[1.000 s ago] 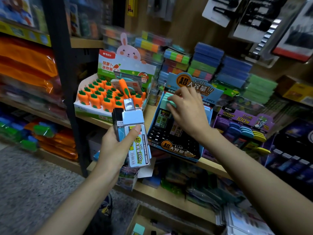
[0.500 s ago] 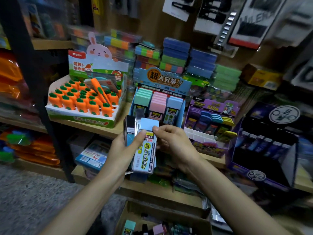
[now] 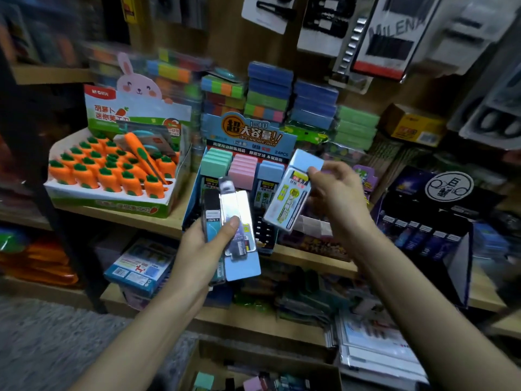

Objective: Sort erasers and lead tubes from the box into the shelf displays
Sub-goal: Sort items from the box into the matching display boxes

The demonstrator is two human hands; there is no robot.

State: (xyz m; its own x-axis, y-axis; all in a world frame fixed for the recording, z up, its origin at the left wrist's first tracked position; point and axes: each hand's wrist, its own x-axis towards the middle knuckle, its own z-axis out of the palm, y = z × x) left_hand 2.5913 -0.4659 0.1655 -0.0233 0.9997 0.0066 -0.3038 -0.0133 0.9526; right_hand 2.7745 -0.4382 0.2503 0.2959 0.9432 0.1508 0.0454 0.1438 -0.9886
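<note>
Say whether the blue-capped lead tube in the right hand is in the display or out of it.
Out. The right hand pinches the lead tube tilted in front of the display, in no slot.

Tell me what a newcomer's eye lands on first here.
The orange carrot display on the shelf at left stands out brightest. At centre, the right hand pinches a blue-capped lead tube in front of the blue lead display, while the left hand grips a stack of tubes lower left of it.
</note>
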